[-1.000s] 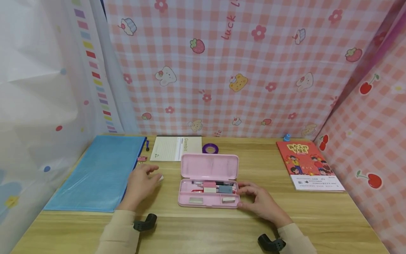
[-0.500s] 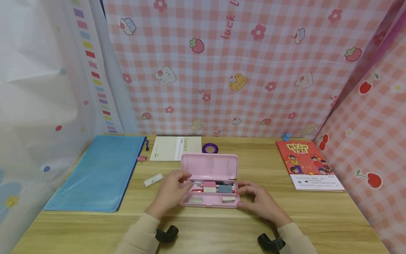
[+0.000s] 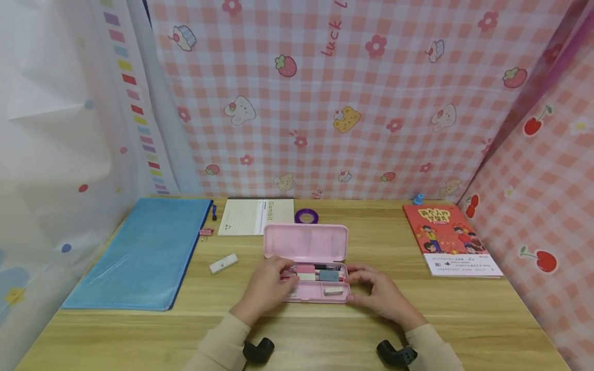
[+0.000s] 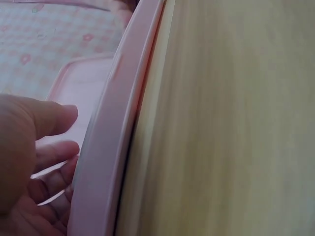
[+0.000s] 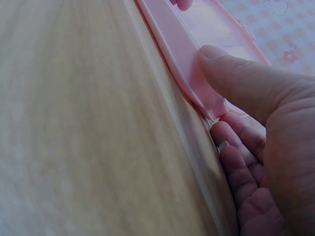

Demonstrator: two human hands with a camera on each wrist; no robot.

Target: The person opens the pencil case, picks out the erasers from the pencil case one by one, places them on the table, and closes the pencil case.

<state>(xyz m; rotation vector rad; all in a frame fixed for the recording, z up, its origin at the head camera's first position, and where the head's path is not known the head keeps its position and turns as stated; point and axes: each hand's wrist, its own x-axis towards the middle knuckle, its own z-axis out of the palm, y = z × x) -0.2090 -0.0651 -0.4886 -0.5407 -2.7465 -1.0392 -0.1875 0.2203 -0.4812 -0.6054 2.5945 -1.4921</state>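
Pink pencil case (image 3: 304, 260), lid up, centre of desk (image 3: 464, 319). Likely light, rigid, slick plastic; best held by the side rims. Right hand (image 3: 378, 291) pinches its 3 o'clock edge; left hand (image 3: 269, 288) reaches inside, grip unclear.

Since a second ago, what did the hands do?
The left hand let go of the white eraser, left it on the table and moved right, into the pencil case. The right hand stayed holding the case's right end.
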